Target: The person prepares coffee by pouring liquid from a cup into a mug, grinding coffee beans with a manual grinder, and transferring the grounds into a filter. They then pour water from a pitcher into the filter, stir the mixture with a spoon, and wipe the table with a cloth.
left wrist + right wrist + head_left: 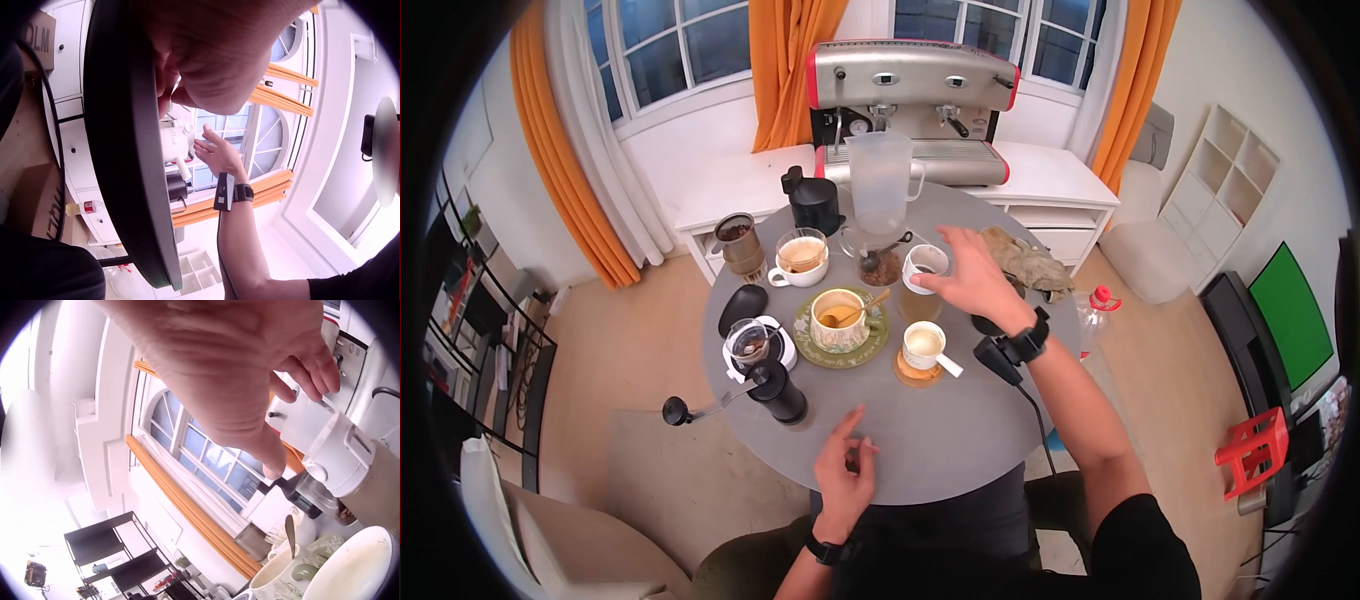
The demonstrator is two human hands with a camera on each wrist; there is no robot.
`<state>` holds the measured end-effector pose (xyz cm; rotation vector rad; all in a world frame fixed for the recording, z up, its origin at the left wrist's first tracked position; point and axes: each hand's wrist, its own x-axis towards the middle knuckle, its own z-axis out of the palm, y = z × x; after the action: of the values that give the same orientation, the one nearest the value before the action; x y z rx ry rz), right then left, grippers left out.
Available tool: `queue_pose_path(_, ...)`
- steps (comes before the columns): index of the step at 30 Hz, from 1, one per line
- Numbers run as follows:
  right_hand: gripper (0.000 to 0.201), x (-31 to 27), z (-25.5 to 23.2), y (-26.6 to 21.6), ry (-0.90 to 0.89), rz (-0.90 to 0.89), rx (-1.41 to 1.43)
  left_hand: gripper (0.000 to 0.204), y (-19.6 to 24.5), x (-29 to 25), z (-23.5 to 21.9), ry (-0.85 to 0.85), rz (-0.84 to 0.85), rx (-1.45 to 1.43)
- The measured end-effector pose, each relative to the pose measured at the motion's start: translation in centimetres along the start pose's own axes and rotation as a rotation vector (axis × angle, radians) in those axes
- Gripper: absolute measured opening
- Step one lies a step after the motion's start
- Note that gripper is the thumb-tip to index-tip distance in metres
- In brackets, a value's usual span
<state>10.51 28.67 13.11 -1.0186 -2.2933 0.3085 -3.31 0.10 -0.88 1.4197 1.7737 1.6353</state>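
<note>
My right hand (980, 282) reaches over the far right of the round table, fingers spread. Its thumb is close to the rim of a tall container with a white collar (925, 262); the right wrist view shows that collar (334, 453) beside the fingers, with nothing in the grasp. Nearer me, a white cup (922, 343) of pale liquid sits on a wooden coaster (915, 378), its handle pointing right. My left hand (846, 475) hangs at the table's near edge, fingers loosely bent and holding nothing. A patterned cup (838, 330) with a spoon stands on a green saucer (872, 352).
A hand grinder (780, 392) stands at the left edge, its crank sticking out. Behind are a clear plastic pitcher (878, 180), a black kettle (815, 210) and a white cup (805, 272). A crumpled cloth (1025, 262) lies right of my right hand. An espresso machine (912, 85) stands beyond.
</note>
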Motion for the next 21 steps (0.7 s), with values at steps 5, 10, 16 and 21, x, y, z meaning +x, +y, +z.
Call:
queue_pose_path(5, 0.089, 1.5, 1.5, -1.3, -0.150, 0.145, -0.037, 0.041, -0.1, 0.0, 0.2, 0.035, 0.038, -0.012)
queue_pose_path(10, 0.090, 2.1, 2.4, -0.4, -0.091, 0.144, 0.022, 0.040, 0.1, 0.1, 0.2, 0.014, 0.038, 0.007)
queue_pose_path(16, 0.087, 2.8, -0.4, -1.7, -0.054, 0.128, 0.118, 0.041, 0.3, 0.0, 0.3, 0.050, 0.049, 0.009)
queue_pose_path(21, 0.091, 1.6, -3.9, -4.3, -0.039, 0.098, 0.172, 0.038, -0.5, -0.2, 0.5, 0.041, 0.068, 0.020)
